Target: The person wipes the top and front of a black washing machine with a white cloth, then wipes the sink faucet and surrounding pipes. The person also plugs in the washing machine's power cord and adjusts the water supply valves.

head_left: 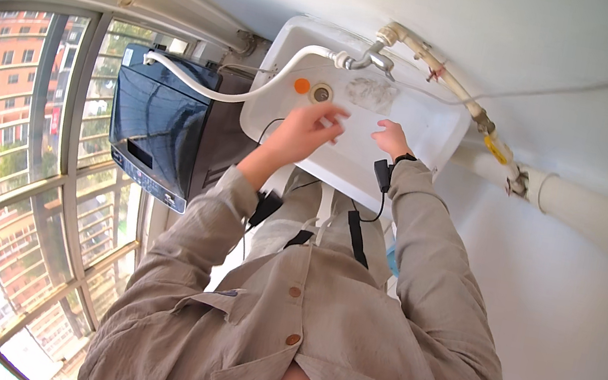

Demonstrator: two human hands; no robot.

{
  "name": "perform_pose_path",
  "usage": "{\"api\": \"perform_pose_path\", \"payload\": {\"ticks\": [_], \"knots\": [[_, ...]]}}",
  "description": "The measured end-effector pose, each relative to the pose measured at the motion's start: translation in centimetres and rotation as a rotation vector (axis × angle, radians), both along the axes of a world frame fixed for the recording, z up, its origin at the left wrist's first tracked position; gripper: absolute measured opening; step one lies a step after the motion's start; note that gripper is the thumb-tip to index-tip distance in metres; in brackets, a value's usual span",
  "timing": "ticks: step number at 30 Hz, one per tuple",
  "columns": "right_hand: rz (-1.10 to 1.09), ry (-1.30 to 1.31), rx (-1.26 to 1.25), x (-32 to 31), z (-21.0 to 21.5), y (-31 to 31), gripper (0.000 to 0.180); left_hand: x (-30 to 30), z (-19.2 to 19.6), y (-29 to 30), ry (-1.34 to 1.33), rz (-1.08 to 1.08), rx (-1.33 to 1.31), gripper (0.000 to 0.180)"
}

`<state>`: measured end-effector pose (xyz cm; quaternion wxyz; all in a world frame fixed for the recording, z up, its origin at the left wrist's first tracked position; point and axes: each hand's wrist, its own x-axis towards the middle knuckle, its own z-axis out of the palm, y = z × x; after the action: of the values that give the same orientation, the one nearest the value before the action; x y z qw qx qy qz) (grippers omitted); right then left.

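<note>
In the upper middle of the frame, the sink (364, 150) was white, smooth and rather glossy; whether it was ceramic or plastic, one could not tell. The tap (377, 57) looked like shiny metal, and the white hose (211, 95) like smooth plastic. In the sink, the grey patch (371, 94) seemed rough and uneven. At the left, the washing machine (159, 112) was dark and very glossy on top. The shirt (340, 310), at the lower middle, appeared of matt, wrinkled cloth.
</note>
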<state>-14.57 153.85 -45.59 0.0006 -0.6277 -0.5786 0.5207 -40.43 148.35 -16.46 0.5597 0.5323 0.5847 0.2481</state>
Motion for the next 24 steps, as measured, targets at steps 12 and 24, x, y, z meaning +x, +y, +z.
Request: {"api": "perform_pose_path", "payload": {"ticks": [12, 24], "knots": [[0.483, -0.328, 0.197, -6.4, -8.3, 4.1, 0.059, -8.5, -6.9, -16.6, -0.132, 0.523, -0.407, 0.025], [0.179, 0.173, 0.154, -9.6, 9.7, 1.2, 0.031, -11.3, -9.9, -13.1, -0.337, 0.713, -0.306, 0.023]]}}
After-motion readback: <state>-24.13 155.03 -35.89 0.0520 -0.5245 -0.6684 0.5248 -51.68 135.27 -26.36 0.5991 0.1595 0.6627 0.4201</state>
